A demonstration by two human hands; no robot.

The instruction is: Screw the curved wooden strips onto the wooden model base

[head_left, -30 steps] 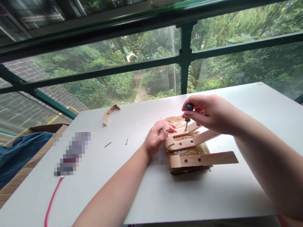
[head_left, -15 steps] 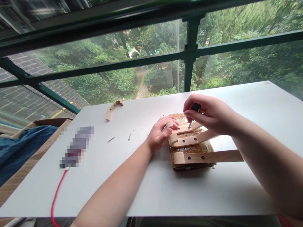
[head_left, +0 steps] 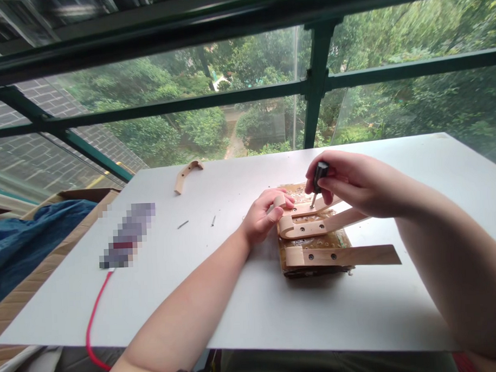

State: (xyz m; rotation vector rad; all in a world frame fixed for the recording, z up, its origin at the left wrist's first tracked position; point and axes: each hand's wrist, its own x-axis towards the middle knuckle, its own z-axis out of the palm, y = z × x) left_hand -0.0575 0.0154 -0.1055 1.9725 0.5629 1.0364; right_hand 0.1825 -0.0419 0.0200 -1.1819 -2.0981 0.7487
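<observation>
A brown perforated board [head_left: 320, 243] lies on the white table [head_left: 252, 294], with three curved wooden slats across it. My right hand [head_left: 349, 182] is closed on a small black-handled screwdriver [head_left: 318, 179], its tip standing on the farthest slat [head_left: 303, 208]. My left hand [head_left: 263, 217] pinches the rolled left end of that same slat. The middle slat [head_left: 322, 225] and the nearest slat [head_left: 343, 255] show screw heads.
A loose curved wooden slat [head_left: 186, 174] lies at the table's far left. Two small screws [head_left: 183, 224] [head_left: 213, 221] lie left of my left hand. A blurred-out object [head_left: 127, 236] with a red cable [head_left: 93, 316] rests on the left. A cardboard box with blue cloth [head_left: 26, 242] stands beside the table.
My right hand has turned the screwdriver, and its handle now leans to the right. The left hand keeps its hold on the slat. The view has shifted slightly.
</observation>
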